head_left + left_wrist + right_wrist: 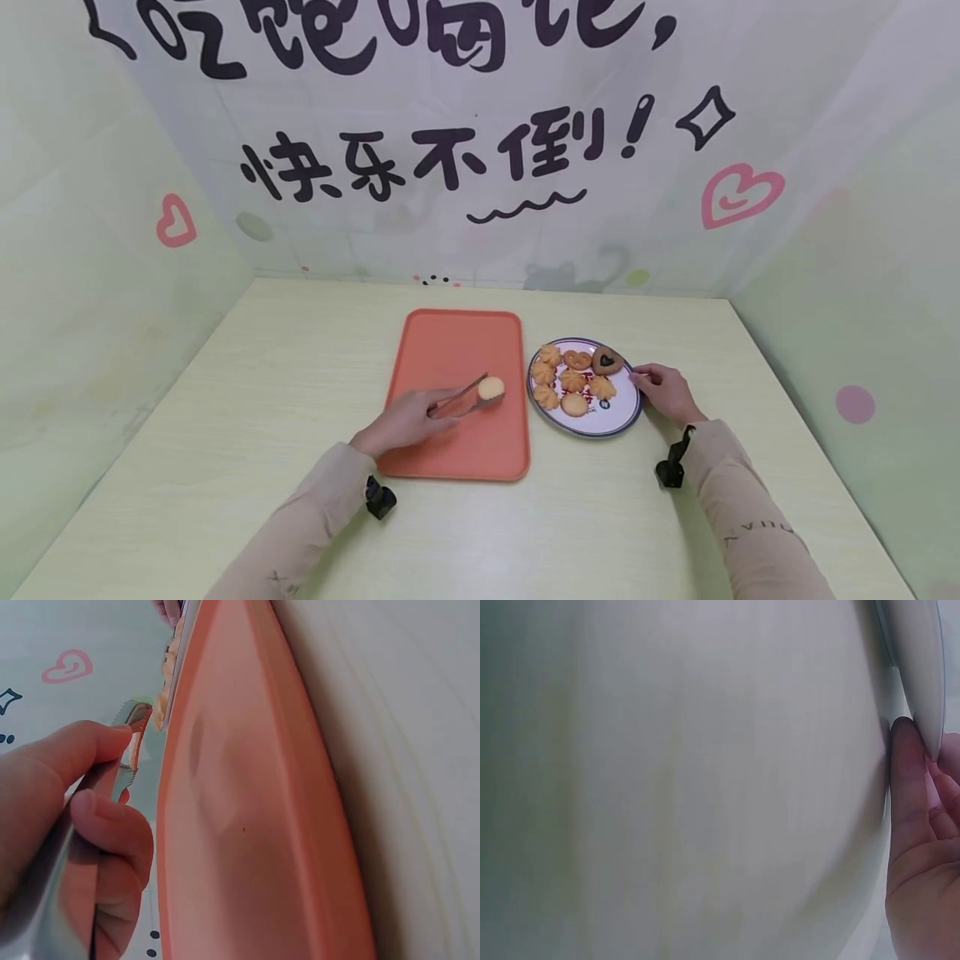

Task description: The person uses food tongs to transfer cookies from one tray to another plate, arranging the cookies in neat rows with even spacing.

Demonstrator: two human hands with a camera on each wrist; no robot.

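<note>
My left hand (408, 419) holds metal tongs (46, 904) above the orange tray (457, 346). A pale round cookie (491, 387) sits between the tong tips in the head view; in the left wrist view it cannot be made out. To the tray's right, a white plate (621, 414) with a dark blue rim carries several cookies: flower-shaped ones (573, 381), a round one (574, 405), a pretzel-shaped one (577, 359) and a brown one with a dark heart centre (607, 361). My right hand (670, 394) pinches the plate's right edge, thumb and fingers on either side of the rim (932, 735).
Tray and plate stand side by side on a pale wood-grain table (300, 358). Behind the table rises a wall (420, 225) with black lettering, and side walls flank it. A black wrist camera (380, 497) is strapped to the left wrist, another (670, 473) to the right.
</note>
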